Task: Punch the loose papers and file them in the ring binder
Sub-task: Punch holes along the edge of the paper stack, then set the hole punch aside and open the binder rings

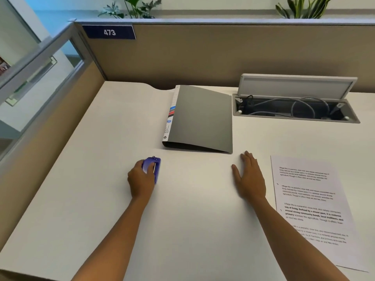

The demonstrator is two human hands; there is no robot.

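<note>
Both forearms reach in from the bottom edge over a white desk point(101, 179). Left hand point(140, 179) curled around a small purple hole punch point(151, 168), fingers wrapped on its top, punch sitting on the desk, long axis running away from the camera. Right hand point(248, 177) flat and spread, palm down on bare desk, holding nothing. Loose papers point(310, 207), printed text, lie on the desk just to the right of the right hand, apart from it, long side running away from the camera with a slight tilt; can't tell how many sheets. Grey ring binder point(199, 118) closed, lying flat further back between the two hands, spine to the left, well apart from the punch. Open cable tray point(294, 108) with wires behind the papers, lid up. Judgement: early stage, nothing punched or filed yet. Key relation: papers are on the right side, far from the punch on the left, so right hand is much the nearer one to slide a sheet leftward, while left hand likely brings the punch toward the middle; sheet's left long edge faces the punch, good for feeding it in
</note>
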